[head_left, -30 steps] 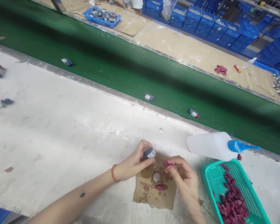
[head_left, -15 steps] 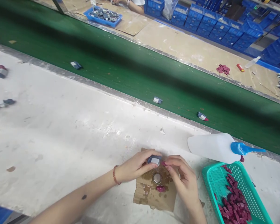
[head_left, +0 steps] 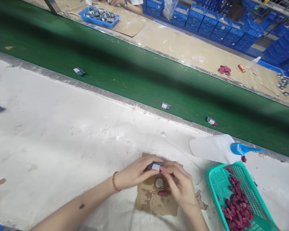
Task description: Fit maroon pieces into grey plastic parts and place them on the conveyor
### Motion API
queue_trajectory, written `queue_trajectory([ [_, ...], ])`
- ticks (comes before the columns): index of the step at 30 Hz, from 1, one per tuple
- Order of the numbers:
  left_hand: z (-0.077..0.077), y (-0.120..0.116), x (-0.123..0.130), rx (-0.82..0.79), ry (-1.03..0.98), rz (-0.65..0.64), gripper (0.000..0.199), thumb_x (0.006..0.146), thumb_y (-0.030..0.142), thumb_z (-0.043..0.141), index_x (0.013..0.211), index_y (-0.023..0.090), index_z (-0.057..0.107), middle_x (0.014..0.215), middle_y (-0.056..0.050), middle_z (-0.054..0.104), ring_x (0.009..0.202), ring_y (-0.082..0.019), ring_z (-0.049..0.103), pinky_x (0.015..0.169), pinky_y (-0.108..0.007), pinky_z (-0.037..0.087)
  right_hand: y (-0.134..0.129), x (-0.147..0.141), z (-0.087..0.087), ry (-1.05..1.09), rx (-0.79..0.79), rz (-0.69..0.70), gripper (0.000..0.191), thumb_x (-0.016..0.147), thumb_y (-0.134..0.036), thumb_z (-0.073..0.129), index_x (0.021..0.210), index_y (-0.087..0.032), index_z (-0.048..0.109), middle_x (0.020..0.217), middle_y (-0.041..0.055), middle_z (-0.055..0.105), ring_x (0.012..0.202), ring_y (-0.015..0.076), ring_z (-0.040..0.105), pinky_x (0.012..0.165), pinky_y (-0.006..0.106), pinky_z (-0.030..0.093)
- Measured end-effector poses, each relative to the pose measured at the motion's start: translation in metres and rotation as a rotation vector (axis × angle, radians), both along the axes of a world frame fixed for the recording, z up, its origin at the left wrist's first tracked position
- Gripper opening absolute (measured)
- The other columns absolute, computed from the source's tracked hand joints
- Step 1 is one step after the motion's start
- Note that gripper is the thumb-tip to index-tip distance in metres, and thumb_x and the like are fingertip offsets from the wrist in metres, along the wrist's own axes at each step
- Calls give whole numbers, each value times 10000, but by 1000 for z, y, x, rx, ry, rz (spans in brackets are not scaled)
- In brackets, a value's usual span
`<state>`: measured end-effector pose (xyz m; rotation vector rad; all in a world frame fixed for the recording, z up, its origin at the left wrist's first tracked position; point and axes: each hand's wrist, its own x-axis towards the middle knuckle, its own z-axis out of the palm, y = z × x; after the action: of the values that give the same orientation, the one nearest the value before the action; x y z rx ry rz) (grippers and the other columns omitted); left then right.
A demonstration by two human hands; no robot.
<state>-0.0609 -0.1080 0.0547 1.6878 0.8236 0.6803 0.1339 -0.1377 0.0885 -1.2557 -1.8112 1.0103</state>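
Note:
My left hand (head_left: 141,171) is closed on a small blue-grey and white block (head_left: 155,166) above a stained piece of cardboard (head_left: 156,205). My right hand (head_left: 179,181) pinches a small dark red piece (head_left: 161,169) against the block's right end; the fingers cover most of it. Below the hands, a round metal cap (head_left: 159,183) and another dark red piece (head_left: 162,193) lie on the cardboard. To the right stands a green basket (head_left: 210,179) holding many dark red pieces (head_left: 238,208).
A white bottle with a blue nozzle (head_left: 213,148) lies behind the basket. Beyond the white table (head_left: 62,128) runs a green conveyor belt (head_left: 125,77) carrying several blocks. Across it are a blue tray (head_left: 115,22), red pieces (head_left: 224,70) and another person's arm (head_left: 133,9).
My right hand has brought the dark red piece leftward against the block in my left hand. On the belt, the blocks have shifted right relative to the table. The view has shifted slightly.

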Motion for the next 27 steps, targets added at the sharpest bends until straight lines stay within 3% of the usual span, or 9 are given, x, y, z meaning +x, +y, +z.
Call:
queue_trajectory([
  [6,5,-4,1,93,31,-13,310,953,401,497,1185,223,598,1117,-91,707,1002,-217,669,861,-335,545,-9,9,21,-104,73,27,213,969,-166,504,1080,-240,670,971,54,734,892,186,699,788,281,565],
  [9,15,11,-3,153,56,63,295,929,386,546,1169,235,629,1040,-73,716,931,-211,674,810,-322,551,-25,45,38,-281,147,-157,178,946,-193,539,1043,-255,674,958,45,734,878,199,698,778,290,557],
  [12,21,47,-11,209,152,289,285,898,400,581,1110,221,645,1014,-71,708,919,-225,657,820,-341,536,-47,97,43,-557,88,-449,147,918,-295,549,941,-243,685,898,66,732,818,251,692,727,358,549],
  [15,17,98,-18,336,253,444,280,874,405,573,1076,224,641,1071,-75,694,1002,-260,618,917,-408,492,-66,137,33,-757,-43,-497,179,819,-384,594,807,-249,711,754,69,743,708,302,683,605,397,524],
  [19,3,155,-10,467,400,530,268,877,348,539,1094,220,630,1097,-102,679,1062,-296,570,979,-460,442,-75,150,19,-735,-154,-484,179,762,-338,566,728,-252,719,686,64,744,598,281,665,533,378,496],
  [22,-1,174,10,557,474,472,331,885,301,516,1178,170,600,1233,-138,623,1234,-323,469,1080,-487,350,-72,144,21,-647,-214,-506,160,746,-328,581,703,-250,714,650,57,727,547,258,643,492,353,479],
  [25,1,175,37,644,511,266,416,891,305,518,1270,137,547,1361,-146,545,1350,-335,356,1128,-505,278,-69,140,28,-467,-286,-607,157,730,-373,643,736,-233,713,624,42,706,508,223,619,476,326,491],
  [27,3,173,54,652,515,115,416,902,285,499,1292,143,532,1376,-136,537,1341,-325,369,1118,-497,289,-68,138,31,-256,-318,-706,221,710,-428,701,757,-212,707,654,49,708,568,224,651,519,320,533],
])
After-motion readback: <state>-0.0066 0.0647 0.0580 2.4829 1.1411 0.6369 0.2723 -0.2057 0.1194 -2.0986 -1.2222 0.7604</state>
